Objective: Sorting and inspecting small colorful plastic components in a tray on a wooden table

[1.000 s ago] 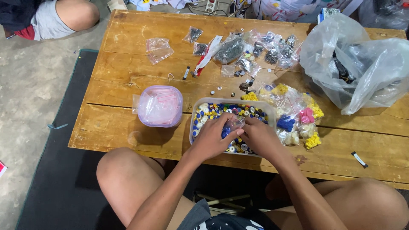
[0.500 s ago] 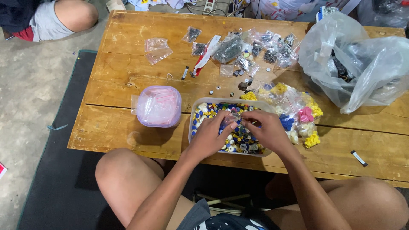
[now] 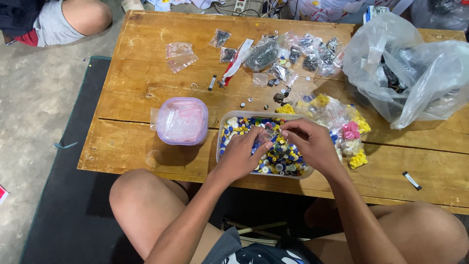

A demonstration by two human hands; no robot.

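A clear rectangular tray (image 3: 222,128) full of small blue, yellow and white buttons sits at the near edge of the wooden table (image 3: 137,142). My left hand (image 3: 242,155) and my right hand (image 3: 310,143) are both over the tray. Between their fingertips they pinch a small clear plastic bag (image 3: 265,139), held just above the buttons. The bag's contents are too small to make out.
A lilac tub (image 3: 182,121) stuffed with clear bags stands left of the tray. Bags of yellow and pink pieces (image 3: 349,129) lie to the right, a big clear plastic sack (image 3: 415,73) at far right. Small bags of dark parts (image 3: 293,54) litter the back. Another person's legs (image 3: 63,19) are at top left.
Both hands have lifted slightly from the buttons and drawn together, now pinching the small clear bag between them above the tray.
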